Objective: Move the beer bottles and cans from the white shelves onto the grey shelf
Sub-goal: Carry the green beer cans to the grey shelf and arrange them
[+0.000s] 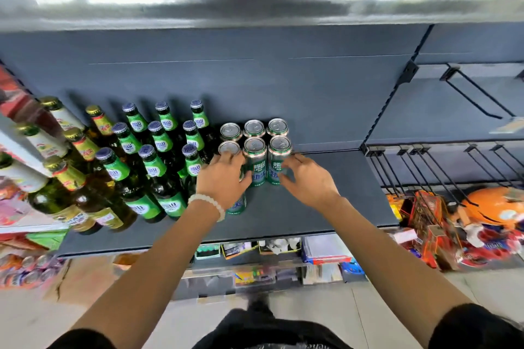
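Several green beer cans [255, 161] stand in two rows on the grey shelf [326, 207]. To their left stand several green-labelled beer bottles [154, 167], and further left, yellow-labelled bottles [82, 147]. My left hand [224, 178], with a white bead bracelet on the wrist, wraps around the front-left can [236, 205], hiding most of it. My right hand [307, 178] holds the front-right can [278, 161] from its right side, thumb in front and fingers behind. Both cans rest on the shelf.
The right part of the grey shelf is bare. Black peg hooks [442, 167] jut out at the right above orange and red goods [487, 212]. A white shelf edge [17, 150] with packets is at far left. Lower shelves hold small boxes [269, 246]; a cardboard box [85, 278] lies below.
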